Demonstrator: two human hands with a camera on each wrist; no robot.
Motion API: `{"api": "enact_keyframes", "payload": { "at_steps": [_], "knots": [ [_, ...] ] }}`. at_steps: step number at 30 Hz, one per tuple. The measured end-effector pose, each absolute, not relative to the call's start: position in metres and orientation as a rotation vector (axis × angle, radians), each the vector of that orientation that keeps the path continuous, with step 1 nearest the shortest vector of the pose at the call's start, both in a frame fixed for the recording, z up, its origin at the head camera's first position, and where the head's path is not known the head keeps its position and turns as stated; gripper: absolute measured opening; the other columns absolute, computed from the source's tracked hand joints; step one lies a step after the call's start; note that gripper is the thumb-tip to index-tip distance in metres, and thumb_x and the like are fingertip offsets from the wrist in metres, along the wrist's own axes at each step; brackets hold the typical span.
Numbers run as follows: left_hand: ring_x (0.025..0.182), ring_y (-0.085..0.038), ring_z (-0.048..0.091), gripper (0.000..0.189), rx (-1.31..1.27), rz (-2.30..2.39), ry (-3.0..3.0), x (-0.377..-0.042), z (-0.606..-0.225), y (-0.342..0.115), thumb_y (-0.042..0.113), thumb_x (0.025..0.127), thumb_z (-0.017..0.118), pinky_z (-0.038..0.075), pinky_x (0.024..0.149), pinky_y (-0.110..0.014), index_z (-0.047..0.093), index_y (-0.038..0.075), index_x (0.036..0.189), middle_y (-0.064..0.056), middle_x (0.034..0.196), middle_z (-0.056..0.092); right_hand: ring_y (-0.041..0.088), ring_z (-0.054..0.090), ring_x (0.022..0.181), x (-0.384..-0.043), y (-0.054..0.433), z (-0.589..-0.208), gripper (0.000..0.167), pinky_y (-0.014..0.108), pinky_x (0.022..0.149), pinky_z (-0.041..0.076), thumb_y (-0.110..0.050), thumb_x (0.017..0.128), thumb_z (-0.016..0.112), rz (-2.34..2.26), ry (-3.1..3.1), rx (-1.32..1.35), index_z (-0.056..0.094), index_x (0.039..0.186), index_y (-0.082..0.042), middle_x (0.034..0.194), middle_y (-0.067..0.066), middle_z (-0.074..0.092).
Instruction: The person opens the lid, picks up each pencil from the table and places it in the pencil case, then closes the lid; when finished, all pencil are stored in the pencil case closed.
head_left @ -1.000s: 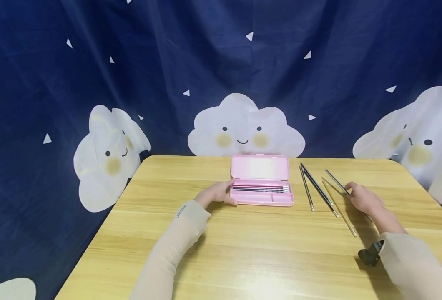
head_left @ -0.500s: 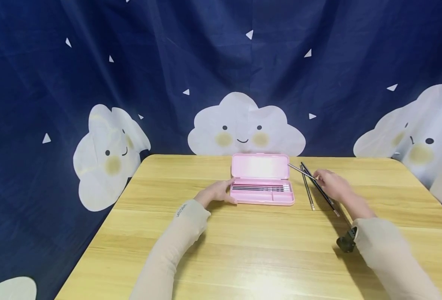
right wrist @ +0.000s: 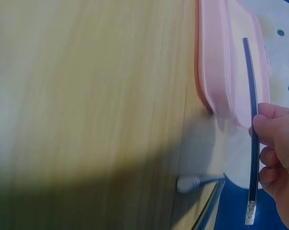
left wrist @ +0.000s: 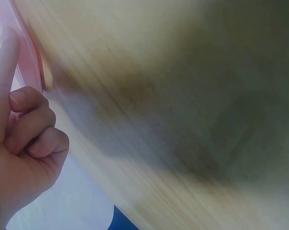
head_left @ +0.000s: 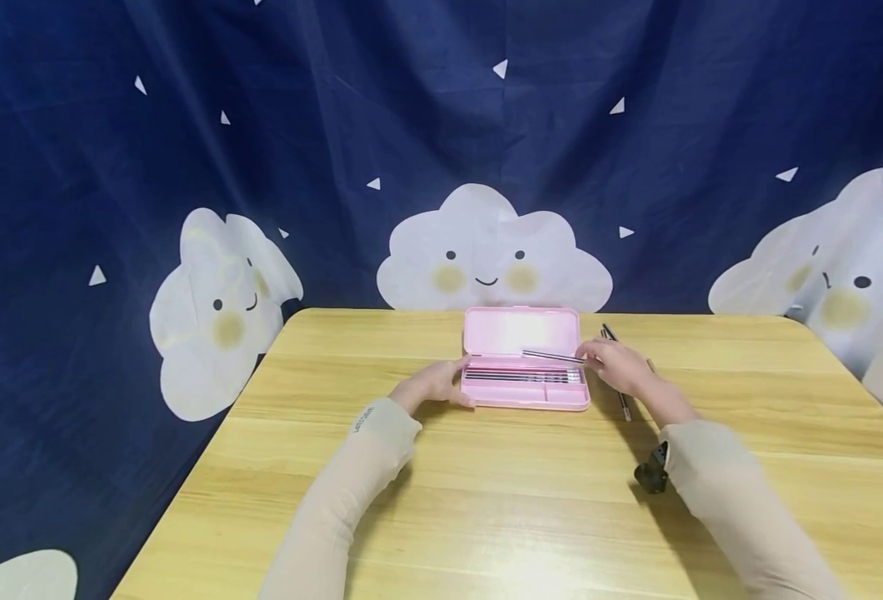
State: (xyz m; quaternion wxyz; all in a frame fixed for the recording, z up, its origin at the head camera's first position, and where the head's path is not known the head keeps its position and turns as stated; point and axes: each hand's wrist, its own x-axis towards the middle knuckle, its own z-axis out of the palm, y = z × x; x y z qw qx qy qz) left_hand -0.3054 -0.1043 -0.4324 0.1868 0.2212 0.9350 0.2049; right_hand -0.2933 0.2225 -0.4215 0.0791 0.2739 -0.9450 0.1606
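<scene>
We see pale beige long sleeves: the left sleeve (head_left: 329, 517) bears small dark lettering (head_left: 362, 419) near its cuff; a small black device (head_left: 651, 469) shows at the right sleeve (head_left: 741, 500).

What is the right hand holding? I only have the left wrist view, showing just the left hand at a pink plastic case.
Observer: The right hand pinches a slim dark pencil with a white end.
Reviewer: Where is it relative to the case?
Observer: Seen from the head, it overlaps the hinge edge of the pink plastic case's open lid.
Reviewer: Any loose pencils?
Observer: Yes, slim dark pencils lie on the wood-grain table right of the case, partly hidden by that hand.
</scene>
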Motion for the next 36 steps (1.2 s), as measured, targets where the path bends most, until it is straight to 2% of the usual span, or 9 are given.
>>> {"api": "enact_keyframes", "payload": {
  "at_steps": [6, 14, 22, 25, 36],
  "knots": [
    [0.132, -0.027, 0.031, 0.096, 0.606, 0.540, 2.651, -0.301, -0.429, -0.103, 0.039, 0.073, 0.075, 0.024, 0.110, -0.034, 0.019, 0.012, 0.146, -0.014, 0.145, 0.032, 0.027, 0.059, 0.081, -0.296, 0.203, -0.424, 0.014, 0.044, 0.069, 0.049, 0.001, 0.083, 0.059, 0.489, -2.817, 0.857, 0.065, 0.092, -0.007, 0.086, 0.007, 0.060],
    [0.132, -0.028, 0.031, 0.096, 0.591, 0.546, 2.651, -0.300, -0.428, -0.103, 0.040, 0.072, 0.075, 0.024, 0.110, -0.037, 0.019, 0.014, 0.147, -0.014, 0.145, 0.031, 0.019, 0.055, 0.068, -0.305, 0.177, -0.427, 0.015, 0.036, 0.059, 0.048, -0.001, 0.084, 0.059, 0.401, -2.786, 0.929, 0.067, 0.093, -0.009, 0.079, 0.002, 0.056],
    [0.132, -0.028, 0.032, 0.098, 0.606, 0.549, 2.651, -0.300, -0.429, -0.103, 0.040, 0.072, 0.076, 0.025, 0.109, -0.036, 0.019, 0.013, 0.146, -0.016, 0.144, 0.032, 0.023, 0.060, 0.078, -0.309, 0.153, -0.431, 0.016, 0.039, 0.072, 0.051, -0.002, 0.085, 0.058, 0.394, -2.826, 0.971, 0.067, 0.097, -0.009, 0.083, 0.002, 0.057],
    [0.132, -0.027, 0.031, 0.098, 0.600, 0.549, 2.646, -0.300, -0.429, -0.104, 0.040, 0.071, 0.076, 0.025, 0.109, -0.036, 0.019, 0.013, 0.146, -0.015, 0.145, 0.031, 0.023, 0.060, 0.078, -0.309, 0.147, -0.432, 0.017, 0.039, 0.073, 0.051, -0.003, 0.086, 0.058, 0.385, -2.830, 0.984, 0.068, 0.098, -0.009, 0.083, 0.002, 0.057],
    [0.133, -0.026, 0.030, 0.097, 0.577, 0.540, 2.647, -0.300, -0.429, -0.103, 0.042, 0.072, 0.074, 0.025, 0.110, -0.035, 0.019, 0.013, 0.146, -0.013, 0.146, 0.031, 0.018, 0.054, 0.065, -0.311, 0.137, -0.431, 0.024, 0.036, 0.063, 0.050, -0.001, 0.086, 0.055, 0.204, -2.888, 1.024, 0.067, 0.103, -0.013, 0.079, -0.001, 0.050]
  ]
}}
